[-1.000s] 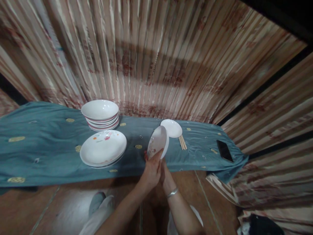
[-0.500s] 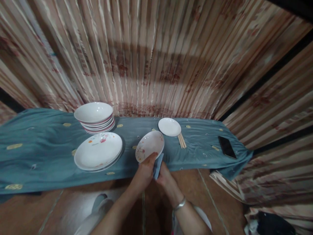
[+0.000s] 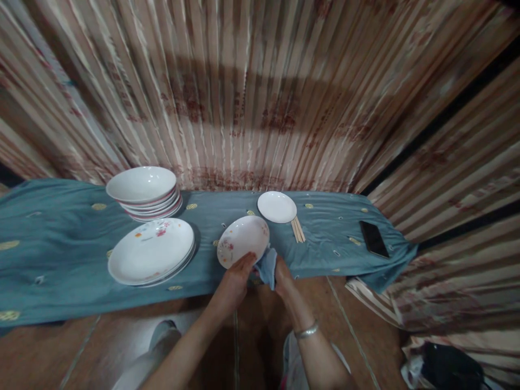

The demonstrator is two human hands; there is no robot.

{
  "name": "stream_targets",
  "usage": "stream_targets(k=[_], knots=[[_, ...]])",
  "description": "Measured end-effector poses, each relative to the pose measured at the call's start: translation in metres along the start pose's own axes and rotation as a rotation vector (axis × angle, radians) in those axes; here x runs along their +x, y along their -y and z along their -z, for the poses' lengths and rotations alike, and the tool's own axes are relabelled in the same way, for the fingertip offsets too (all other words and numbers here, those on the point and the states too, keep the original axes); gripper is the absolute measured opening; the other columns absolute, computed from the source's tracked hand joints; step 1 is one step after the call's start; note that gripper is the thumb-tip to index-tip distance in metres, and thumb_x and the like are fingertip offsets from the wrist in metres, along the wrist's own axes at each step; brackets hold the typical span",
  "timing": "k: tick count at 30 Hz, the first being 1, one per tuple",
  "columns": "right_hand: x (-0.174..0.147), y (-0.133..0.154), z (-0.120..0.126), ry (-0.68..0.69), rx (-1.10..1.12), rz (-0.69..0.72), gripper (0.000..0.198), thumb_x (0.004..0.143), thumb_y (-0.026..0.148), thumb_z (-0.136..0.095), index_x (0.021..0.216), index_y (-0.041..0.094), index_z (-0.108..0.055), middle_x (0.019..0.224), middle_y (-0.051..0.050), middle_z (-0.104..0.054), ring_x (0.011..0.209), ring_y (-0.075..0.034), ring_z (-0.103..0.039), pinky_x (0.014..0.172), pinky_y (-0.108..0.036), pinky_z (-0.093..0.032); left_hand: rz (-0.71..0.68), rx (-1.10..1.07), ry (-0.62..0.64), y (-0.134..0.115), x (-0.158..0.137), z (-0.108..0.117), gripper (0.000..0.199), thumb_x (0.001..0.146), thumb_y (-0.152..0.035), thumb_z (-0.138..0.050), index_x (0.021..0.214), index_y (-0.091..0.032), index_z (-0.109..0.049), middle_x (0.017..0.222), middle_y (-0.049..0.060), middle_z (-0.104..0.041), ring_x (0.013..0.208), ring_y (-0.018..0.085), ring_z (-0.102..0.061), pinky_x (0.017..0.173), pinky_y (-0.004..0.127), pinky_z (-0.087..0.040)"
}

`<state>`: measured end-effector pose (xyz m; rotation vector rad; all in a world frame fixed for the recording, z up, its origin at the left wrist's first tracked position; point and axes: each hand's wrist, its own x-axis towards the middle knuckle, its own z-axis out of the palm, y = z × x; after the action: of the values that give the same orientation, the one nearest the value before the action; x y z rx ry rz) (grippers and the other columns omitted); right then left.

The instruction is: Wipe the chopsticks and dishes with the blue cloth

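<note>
Our left hand (image 3: 236,278) grasps the small flowered dish (image 3: 242,237), our right hand (image 3: 283,275) clutches a blue cloth (image 3: 267,265) at the dish's near right rim, and stacked plates (image 3: 150,252) sit left of it.

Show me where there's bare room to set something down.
Bare teal cover shows between the wooden sticks and phone, and left of the bowl stack and plate stack. Crowding: those stacks stand close together, and at front centre the left hand holds a floral dish beside the right hand with a blue cloth.

White floral dish (image 3: 244,238), tilted — blue cloth (image 3: 267,267), crumpled, at its rim
</note>
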<state>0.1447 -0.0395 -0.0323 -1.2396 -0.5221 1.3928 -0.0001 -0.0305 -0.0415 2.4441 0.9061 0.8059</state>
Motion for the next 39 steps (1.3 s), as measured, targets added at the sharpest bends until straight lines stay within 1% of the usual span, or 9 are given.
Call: stream_targets(k=[6, 12, 16, 22, 26, 30, 34, 36, 39], knots=[[0.008, 0.016, 0.013, -0.107, -0.091, 0.012, 0.031, 0.072, 0.048, -0.052, 0.063, 0.018, -0.059, 0.045, 0.001, -0.056, 0.048, -0.014, -0.056, 0.047, -0.024, -0.047, -0.013, -0.01, 0.028, 0.001, -0.005, 0.001, 0.074, 0.06, 0.015, -0.032, 0.126, -0.013, -0.051, 0.129, 0.015, -0.058, 0.123, 0.02, -0.051, 0.102, 0.044, -0.043], [0.009, 0.029, 0.032, -0.294, -0.654, 0.388, 0.037, 0.078, 0.051, -0.046, 0.06, 0.02, -0.055, 0.053, 0.002, -0.054, 0.054, -0.013, -0.05, 0.051, -0.023, -0.038, 0.014, -0.043, 0.115, 0.001, -0.01, 0.001, 0.065, 0.064, 0.013, -0.038, 0.118, -0.017, -0.059, 0.125, 0.012, -0.062, 0.125, 0.021, -0.05, 0.104, 0.044, -0.043], [0.008, 0.034, 0.037, -0.343, -0.961, 0.545, 0.036, 0.086, 0.045, -0.039, 0.082, 0.018, -0.063, 0.066, -0.003, -0.062, 0.062, -0.017, -0.056, 0.062, -0.028, -0.042, -0.033, -0.012, 0.138, 0.005, -0.01, 0.0, 0.053, 0.071, 0.009, -0.038, 0.11, -0.016, -0.063, 0.123, 0.013, -0.063, 0.127, 0.023, -0.047, 0.105, 0.047, -0.04], [0.023, 0.025, 0.037, -0.312, -1.014, 0.674, 0.042, 0.088, 0.039, -0.037, 0.11, 0.011, -0.06, 0.103, -0.017, -0.066, 0.097, -0.026, -0.061, 0.088, -0.042, -0.045, -0.014, 0.027, 0.002, 0.017, -0.015, 0.004, 0.045, 0.082, -0.009, -0.048, 0.127, -0.016, -0.051, 0.135, 0.016, -0.052, 0.136, 0.028, -0.034, 0.109, 0.056, -0.028], [0.031, 0.014, 0.042, -0.24, -1.039, 0.706, 0.049, 0.086, 0.037, -0.043, 0.126, 0.01, -0.05, 0.127, -0.021, -0.055, 0.121, -0.028, -0.049, 0.103, -0.048, -0.037, 0.112, -0.06, -0.144, 0.02, -0.021, 0.008, 0.07, 0.081, -0.025, -0.059, 0.143, -0.018, -0.027, 0.15, 0.019, -0.029, 0.141, 0.03, -0.018, 0.112, 0.055, -0.019], [0.03, 0.009, 0.051, -0.13, -1.106, 0.645, 0.057, 0.079, 0.026, -0.049, 0.131, 0.004, -0.043, 0.136, -0.023, -0.047, 0.129, -0.029, -0.041, 0.106, -0.048, -0.034, 0.306, -0.251, -0.271, 0.024, -0.025, 0.004, 0.087, 0.076, -0.034, -0.065, 0.147, -0.02, -0.017, 0.156, 0.017, -0.014, 0.143, 0.03, -0.011, 0.113, 0.052, -0.014], [0.03, 0.011, 0.054, -0.109, -1.116, 0.629, 0.043, 0.081, 0.016, -0.042, 0.123, 0.013, -0.053, 0.119, -0.016, -0.062, 0.111, -0.026, -0.057, 0.099, -0.048, -0.041, 0.56, -0.674, -0.337, 0.033, -0.024, 0.001, 0.088, 0.077, -0.039, -0.061, 0.148, -0.02, -0.012, 0.151, 0.016, -0.03, 0.136, 0.028, -0.033, 0.108, 0.044, -0.032], [0.033, 0.013, 0.052, -0.136, -1.119, 0.636, 0.037, 0.083, 0.016, -0.041, 0.117, 0.015, -0.057, 0.11, -0.014, -0.066, 0.102, -0.026, -0.062, 0.094, -0.047, -0.044, 0.644, -0.837, -0.338, 0.038, -0.022, 0.002, 0.082, 0.075, -0.038, -0.06, 0.145, -0.018, -0.023, 0.145, 0.015, -0.041, 0.13, 0.028, -0.042, 0.105, 0.042, -0.037], [0.043, 0.016, 0.047, -0.173, -1.172, 0.659, 0.034, 0.085, 0.015, -0.04, 0.111, 0.014, -0.06, 0.105, -0.015, -0.067, 0.098, -0.027, -0.062, 0.09, -0.045, -0.046, 0.689, -0.911, -0.353, 0.041, -0.02, 0.005, 0.073, 0.071, -0.033, -0.063, 0.137, -0.015, -0.039, 0.139, 0.014, -0.05, 0.128, 0.028, -0.045, 0.106, 0.042, -0.036]])
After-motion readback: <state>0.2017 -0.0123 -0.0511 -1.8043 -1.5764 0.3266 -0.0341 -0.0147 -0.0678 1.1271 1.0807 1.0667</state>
